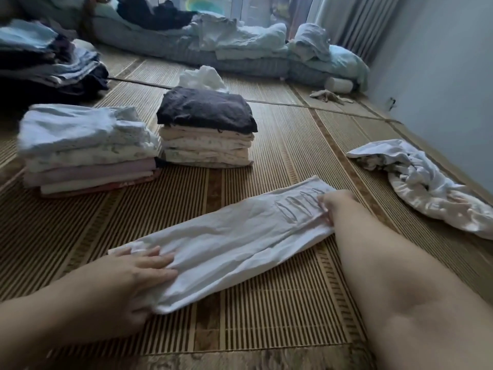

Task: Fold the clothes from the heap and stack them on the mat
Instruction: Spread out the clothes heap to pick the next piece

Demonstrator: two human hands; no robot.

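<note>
Two bare hands work on one long white garment (234,236), which lies folded into a narrow strip on the woven mat (266,316), running from near left to farther right. At the garment's near-left end, the left hand (133,273) rests on top with its fingers straight and spread flat on the cloth, pressing it down; whether the thumb is tucked under the edge cannot be told. At the garment's far-right end, the right hand (337,205) has its fingers curled over the edge and grips the cloth there, where a few raised creases run beside the fingertips.

To the right of the garment, apart from it, a crumpled white cloth (426,188) lies unfolded on the mat near the wall (440,76).

Beyond the garment and to its left stands a pale stack (85,148) of folded clothes in light blue, white and pink layers. Directly beyond the garment, just beside that stack, stands a dark-topped stack (206,129): cream and white pieces with a dark grey one on top.

Farther beyond the garment, a rumpled white piece (202,77) shows behind the dark-topped stack. A looser pile of blue and dark clothes (48,62) sits far off to the left, and a small beige rag (330,96) far off to the right.

Farthest from the garment, low bedding (186,46) strewn with pale fabrics lines the room's end, with a curtain (354,22) at its right.
</note>
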